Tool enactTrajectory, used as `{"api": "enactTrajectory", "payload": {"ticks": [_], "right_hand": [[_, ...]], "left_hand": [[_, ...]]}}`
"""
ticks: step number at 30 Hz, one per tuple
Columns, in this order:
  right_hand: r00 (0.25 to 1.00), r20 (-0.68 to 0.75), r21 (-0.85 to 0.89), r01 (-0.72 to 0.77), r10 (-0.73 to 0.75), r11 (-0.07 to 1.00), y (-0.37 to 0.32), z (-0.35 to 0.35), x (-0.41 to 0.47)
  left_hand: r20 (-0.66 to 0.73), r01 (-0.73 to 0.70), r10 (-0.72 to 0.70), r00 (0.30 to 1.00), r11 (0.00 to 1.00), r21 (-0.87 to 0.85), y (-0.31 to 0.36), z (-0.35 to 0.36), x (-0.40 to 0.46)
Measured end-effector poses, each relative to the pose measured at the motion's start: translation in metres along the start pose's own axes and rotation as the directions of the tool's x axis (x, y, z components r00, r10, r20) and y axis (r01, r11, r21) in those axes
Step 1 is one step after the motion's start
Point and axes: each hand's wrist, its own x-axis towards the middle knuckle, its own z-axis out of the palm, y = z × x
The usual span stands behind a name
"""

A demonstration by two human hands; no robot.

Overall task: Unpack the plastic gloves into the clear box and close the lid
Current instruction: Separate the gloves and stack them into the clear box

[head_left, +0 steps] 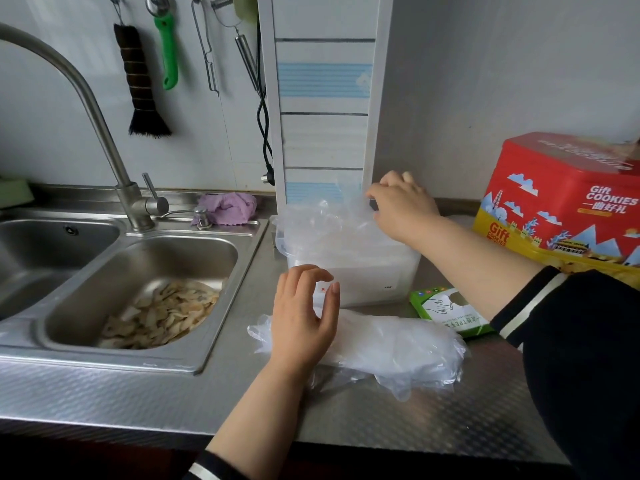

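Observation:
The clear box (374, 275) stands on the steel counter, right of the sink, with crumpled plastic gloves (322, 223) bulging out of its top. My right hand (401, 206) reaches over the box's far side and pinches that plastic at the back edge. A long stack of plastic gloves (391, 348) lies on the counter in front of the box. My left hand (304, 317) hovers over the stack's left end, fingers loosely curled, holding nothing. The green and white glove packet (446, 311) lies behind the stack's right end. I see no lid.
A double steel sink (214, 362) at left holds vegetable peelings (162, 313), with a tall faucet (104, 129) behind. A purple cloth (228, 207) sits on the sink rim. A red cookie tin (564, 202) stands at right. A white tiled column (325, 98) rises behind the box.

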Motion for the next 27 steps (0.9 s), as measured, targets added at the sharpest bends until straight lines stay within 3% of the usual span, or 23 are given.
{"api": "enactTrajectory", "payload": {"ticks": [2,5,10,13,16,18,21,23,25,27], "right_hand": [[0.999,0.053,0.060,-0.002,-0.001,0.998,-0.009,-0.005,0.000],[0.960,0.279,0.166,-0.054,0.006,0.985,-0.025,-0.013,0.004],[0.751,0.651,0.134,0.024,-0.107,0.991,-0.059,-0.011,0.011],[0.664,0.747,-0.023,0.075,-0.033,0.997,-0.062,0.016,0.023],[0.625,0.780,0.009,0.049,-0.038,0.999,-0.058,0.029,0.028],[0.644,0.761,0.059,0.040,-0.071,0.997,-0.059,0.025,0.030],[0.797,0.597,0.117,0.021,-0.087,0.993,-0.050,-0.001,0.023],[0.897,0.435,0.254,-0.037,-0.080,0.966,-0.037,-0.018,0.016],[0.972,0.229,0.507,-0.073,-0.053,0.859,-0.028,-0.025,0.001],[0.999,-0.007,0.688,0.039,-0.048,0.725,-0.021,-0.025,-0.023]], "left_hand": [[0.004,-0.011,0.011,1.000,1.000,0.011,0.000,0.000,0.000],[0.005,-0.021,0.021,1.000,0.999,0.029,-0.001,0.000,0.001],[0.022,-0.024,0.023,0.999,0.999,0.037,-0.001,0.001,0.000],[0.064,-0.058,0.056,0.996,0.997,0.043,-0.001,0.003,0.000],[0.217,-0.130,0.125,0.968,0.991,0.009,-0.002,0.006,-0.001],[0.329,-0.152,0.137,0.934,0.988,0.020,-0.005,0.007,-0.002],[0.487,-0.159,0.114,0.866,0.986,0.052,-0.006,0.008,-0.003],[0.545,-0.182,0.121,0.830,0.981,0.060,-0.007,0.011,-0.004],[0.565,-0.194,0.127,0.815,0.979,0.059,-0.008,0.013,-0.005],[0.558,-0.188,0.133,0.819,0.981,0.042,-0.008,0.015,-0.007]]}}
